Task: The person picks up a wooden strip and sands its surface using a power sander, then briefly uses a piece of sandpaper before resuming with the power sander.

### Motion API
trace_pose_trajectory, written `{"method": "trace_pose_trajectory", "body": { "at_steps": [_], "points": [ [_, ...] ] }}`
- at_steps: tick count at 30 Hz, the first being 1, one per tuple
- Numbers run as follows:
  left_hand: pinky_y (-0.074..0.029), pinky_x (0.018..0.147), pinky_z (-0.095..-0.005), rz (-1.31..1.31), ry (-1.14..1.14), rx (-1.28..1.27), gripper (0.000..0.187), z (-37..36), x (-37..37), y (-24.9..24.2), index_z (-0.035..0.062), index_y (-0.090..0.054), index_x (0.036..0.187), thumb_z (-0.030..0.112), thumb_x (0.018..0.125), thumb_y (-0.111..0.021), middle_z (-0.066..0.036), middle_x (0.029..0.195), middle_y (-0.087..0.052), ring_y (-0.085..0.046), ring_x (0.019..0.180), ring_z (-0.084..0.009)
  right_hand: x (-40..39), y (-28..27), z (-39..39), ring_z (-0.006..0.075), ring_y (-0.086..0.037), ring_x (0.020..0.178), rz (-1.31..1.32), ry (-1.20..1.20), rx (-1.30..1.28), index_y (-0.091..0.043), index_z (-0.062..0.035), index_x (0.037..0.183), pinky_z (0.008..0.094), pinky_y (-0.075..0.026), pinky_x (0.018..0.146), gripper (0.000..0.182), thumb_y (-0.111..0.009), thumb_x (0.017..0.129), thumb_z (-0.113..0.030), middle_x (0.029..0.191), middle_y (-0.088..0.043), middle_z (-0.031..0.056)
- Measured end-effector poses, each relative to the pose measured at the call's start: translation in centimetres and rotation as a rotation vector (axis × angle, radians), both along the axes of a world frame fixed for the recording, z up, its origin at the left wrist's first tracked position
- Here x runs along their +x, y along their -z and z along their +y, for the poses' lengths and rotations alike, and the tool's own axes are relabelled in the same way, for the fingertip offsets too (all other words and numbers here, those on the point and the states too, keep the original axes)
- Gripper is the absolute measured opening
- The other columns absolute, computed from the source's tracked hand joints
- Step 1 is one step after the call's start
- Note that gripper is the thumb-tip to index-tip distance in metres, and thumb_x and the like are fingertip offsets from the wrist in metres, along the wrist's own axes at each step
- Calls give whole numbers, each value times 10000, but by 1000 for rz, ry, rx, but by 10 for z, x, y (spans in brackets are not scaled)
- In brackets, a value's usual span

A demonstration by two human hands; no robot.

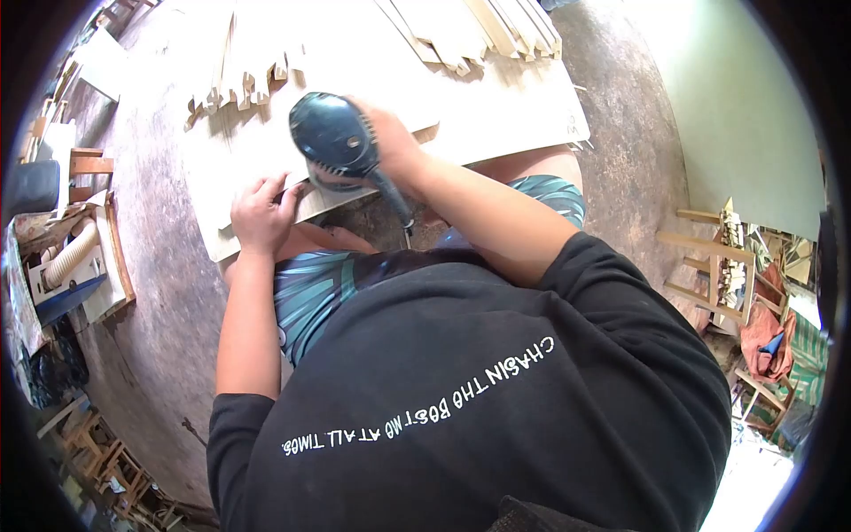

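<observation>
A dark power sander (pixel 330 133) with a round pad rests at the near edge of a pale wooden board (pixel 312 204). My right hand (pixel 390 140) is wrapped around the sander's body from the right. Its cord (pixel 392 200) hangs down toward my lap. To the left of the sander, my left hand (pixel 262 213) grips the board, with fingers on top at the edge. The board lies on a broad light-coloured work surface (pixel 523 111) above my knees. The underside of the sander and part of the right fingers are hidden.
Several cut wooden strips (pixel 253 89) lie at the far left of the work surface, and more strips (pixel 496 35) at the far right. A box with a ribbed hose (pixel 71 255) stands on the floor at left. Wooden frames (pixel 722 266) and scraps are at right.
</observation>
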State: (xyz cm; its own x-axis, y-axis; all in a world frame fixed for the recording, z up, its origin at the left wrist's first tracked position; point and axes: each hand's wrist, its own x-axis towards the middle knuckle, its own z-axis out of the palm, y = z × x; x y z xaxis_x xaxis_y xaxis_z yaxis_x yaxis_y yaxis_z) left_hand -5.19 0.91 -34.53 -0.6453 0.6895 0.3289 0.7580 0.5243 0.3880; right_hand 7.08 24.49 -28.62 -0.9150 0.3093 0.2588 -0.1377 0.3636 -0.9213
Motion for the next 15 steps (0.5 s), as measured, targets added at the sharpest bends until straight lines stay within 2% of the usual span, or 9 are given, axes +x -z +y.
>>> {"method": "trace_pose_trajectory", "body": {
  "at_steps": [3,4,6,7,9,11,13,15],
  "points": [
    [-571,683,-415,60,42,9,316,2,2,-10,85,-818,1031,349,859,-849,-95,847,-741,-726,754,-318,14,7,25,224,-744,998,-6,124,153,-659,-102,1279,372,-588,922,682,-955,755,-421,1114,-760,104],
    [-570,681,-414,66,42,10,319,2,2,-10,85,-819,1028,355,860,-849,-94,844,-742,-727,753,-315,16,14,35,212,-741,1007,-13,93,-51,-651,-89,1299,356,-582,934,707,-962,748,-403,1121,-760,99],
    [-570,677,-413,76,35,12,326,1,1,-8,85,-820,1022,367,861,-850,-91,837,-743,-729,750,-311,32,12,57,160,-729,998,-68,117,51,-673,-84,1270,335,-581,922,672,-960,756,-408,1101,-764,68],
    [-570,676,-413,70,33,12,327,0,1,-8,87,-822,1018,372,860,-851,-89,833,-743,-730,749,-309,39,9,64,171,-736,982,-111,187,185,-704,-84,1204,345,-586,906,582,-947,778,-397,1071,-771,66],
    [-570,674,-412,55,33,13,330,0,0,-7,91,-826,1010,381,857,-853,-85,826,-744,-732,749,-306,54,-5,79,179,-742,985,-233,267,277,-728,-93,1180,351,-587,905,534,-940,789,-389,1051,-776,70],
    [-571,672,-408,58,16,4,323,1,0,-6,102,-830,1001,387,851,-859,-72,827,-751,-738,748,-294,70,4,96,197,-749,992,-197,352,313,-730,-91,1204,365,-592,909,548,-935,792,-387,1062,-782,75],
    [-572,672,-405,42,6,3,321,1,1,-8,108,-831,1003,387,849,-861,-68,837,-757,-742,752,-288,85,-5,109,218,-755,1023,-178,333,365,-729,-73,1223,396,-595,948,492,-895,846,-344,1102,-784,103],
    [-579,681,-397,25,9,-2,332,1,0,-10,105,-831,1020,385,844,-868,-65,851,-766,-749,759,-281,99,-10,127,247,-755,1124,-270,275,173,-716,-124,1295,386,-597,996,478,-872,876,-292,1175,-784,123]
  ]
}}
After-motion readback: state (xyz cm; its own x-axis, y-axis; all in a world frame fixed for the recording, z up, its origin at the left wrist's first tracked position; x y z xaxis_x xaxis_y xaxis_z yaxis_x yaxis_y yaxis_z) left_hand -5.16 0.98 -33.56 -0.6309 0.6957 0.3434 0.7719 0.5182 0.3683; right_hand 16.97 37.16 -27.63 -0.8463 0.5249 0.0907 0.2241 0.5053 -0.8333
